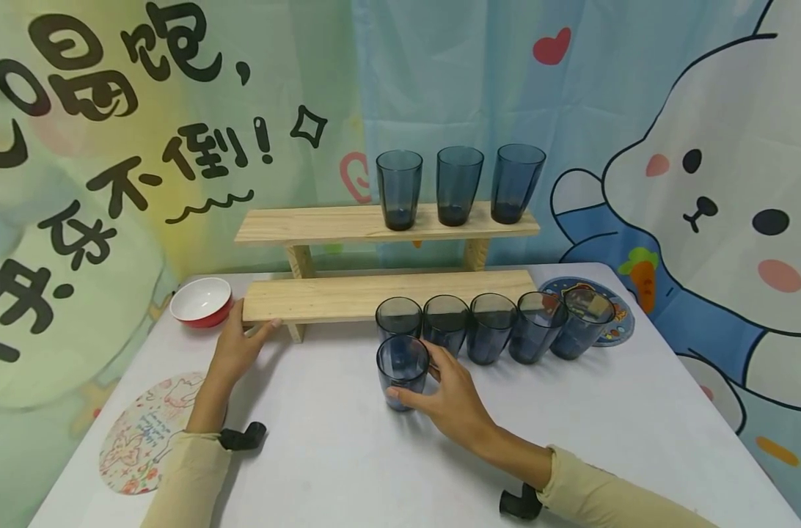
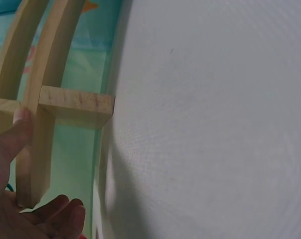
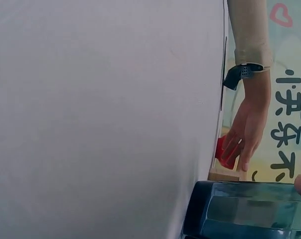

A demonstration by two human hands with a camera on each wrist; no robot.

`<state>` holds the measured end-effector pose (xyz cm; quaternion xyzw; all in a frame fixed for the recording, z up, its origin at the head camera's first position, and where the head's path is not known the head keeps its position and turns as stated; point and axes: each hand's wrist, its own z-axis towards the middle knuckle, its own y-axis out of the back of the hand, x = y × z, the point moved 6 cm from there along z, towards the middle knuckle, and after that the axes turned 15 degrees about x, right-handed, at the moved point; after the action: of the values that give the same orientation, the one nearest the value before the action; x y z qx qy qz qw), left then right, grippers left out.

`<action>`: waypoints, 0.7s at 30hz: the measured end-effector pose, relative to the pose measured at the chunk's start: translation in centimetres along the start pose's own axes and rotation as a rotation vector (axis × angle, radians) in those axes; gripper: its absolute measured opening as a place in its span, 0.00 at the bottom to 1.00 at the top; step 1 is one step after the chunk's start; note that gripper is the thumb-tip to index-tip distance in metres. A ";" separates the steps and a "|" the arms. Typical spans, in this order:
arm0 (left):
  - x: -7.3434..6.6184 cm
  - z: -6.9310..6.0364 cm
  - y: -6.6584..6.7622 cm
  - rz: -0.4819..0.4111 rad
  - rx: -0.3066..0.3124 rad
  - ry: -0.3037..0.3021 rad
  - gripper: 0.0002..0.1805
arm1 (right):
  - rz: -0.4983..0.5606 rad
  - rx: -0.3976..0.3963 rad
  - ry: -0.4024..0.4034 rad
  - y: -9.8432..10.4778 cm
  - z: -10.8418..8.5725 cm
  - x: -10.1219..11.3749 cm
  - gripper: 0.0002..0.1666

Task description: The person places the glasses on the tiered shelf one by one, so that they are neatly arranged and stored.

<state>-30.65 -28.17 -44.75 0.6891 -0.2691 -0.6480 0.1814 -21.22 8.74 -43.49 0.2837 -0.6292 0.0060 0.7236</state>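
Note:
My right hand (image 1: 456, 402) grips a blue-tinted glass tumbler (image 1: 397, 363) upright, thumb on its near side. That tumbler stands in front of the left end of a row of several like tumblers (image 1: 491, 337) along the lower shelf's front. With my left hand (image 1: 238, 350) I hold the left end of the two-tier wooden shelf (image 1: 328, 295); in the left wrist view the thumb (image 2: 22, 122) lies on the board, the fingers beneath. The right wrist view shows the gripped tumbler (image 3: 250, 209) side-on, with only part of my right hand at the edge.
Three more blue tumblers (image 1: 460, 187) stand on the upper board's right half. A red bowl with a white inside (image 1: 201, 301) sits left of the shelf. Round printed mats lie at the left (image 1: 143, 447) and back right (image 1: 621, 323) of the white table (image 1: 348, 469).

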 end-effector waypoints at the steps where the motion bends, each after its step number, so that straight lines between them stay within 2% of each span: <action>1: 0.0 0.0 0.0 -0.002 0.000 -0.001 0.47 | 0.001 0.002 0.007 0.0 0.1 0.0 0.57; 12: 0.0 0.0 -0.1 -0.009 0.010 -0.002 0.48 | -0.005 0.049 0.040 0.8 0.0 1.3 0.56; 16: 0.0 0.0 -0.1 -0.003 0.009 -0.005 0.48 | -0.002 0.075 0.059 1.5 0.2 3.3 0.56; 21: -0.1 0.0 -0.1 -0.002 0.010 -0.008 0.48 | 0.004 0.119 0.116 2.7 0.9 7.1 0.54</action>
<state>-30.59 -28.03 -44.67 0.6876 -0.2723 -0.6496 0.1763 -21.54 8.17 -35.82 0.3241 -0.5853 0.0614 0.7407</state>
